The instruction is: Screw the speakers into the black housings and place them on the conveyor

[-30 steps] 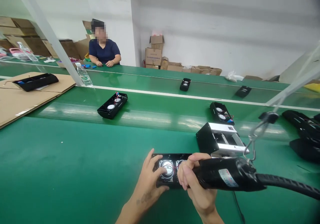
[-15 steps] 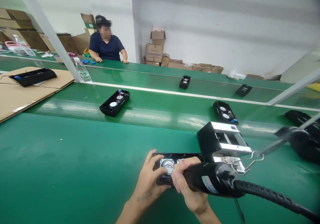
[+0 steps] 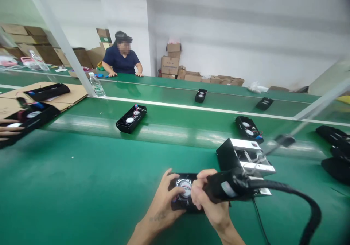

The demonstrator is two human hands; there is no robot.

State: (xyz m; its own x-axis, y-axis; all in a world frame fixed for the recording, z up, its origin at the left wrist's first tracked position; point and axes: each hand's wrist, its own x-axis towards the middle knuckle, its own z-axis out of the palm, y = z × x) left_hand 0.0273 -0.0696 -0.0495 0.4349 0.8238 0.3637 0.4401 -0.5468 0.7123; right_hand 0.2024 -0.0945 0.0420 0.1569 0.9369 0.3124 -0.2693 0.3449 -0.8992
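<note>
A black speaker housing [image 3: 183,188] with round silver drivers lies on the green bench at the bottom middle. My left hand [image 3: 164,201] grips its left end, fingers curled over the edge and a driver. My right hand [image 3: 210,205] is wrapped round a black electric screwdriver [image 3: 226,186], held over the housing's right half, which it hides. The tool's thick black cable [image 3: 303,205] loops off to the right.
A black-and-silver box fixture [image 3: 240,157] stands just behind the tool. More speaker housings [image 3: 131,118] ride the conveyor belts. Cardboard sheets [image 3: 73,92] and another person's hand [image 3: 9,131] are at the left. A person in dark blue [image 3: 121,59] sits across the line.
The screwdriver has tipped more upright and moved left over the housing. Another person's hand with a housing has come in at the left edge. The view has tilted slightly down.
</note>
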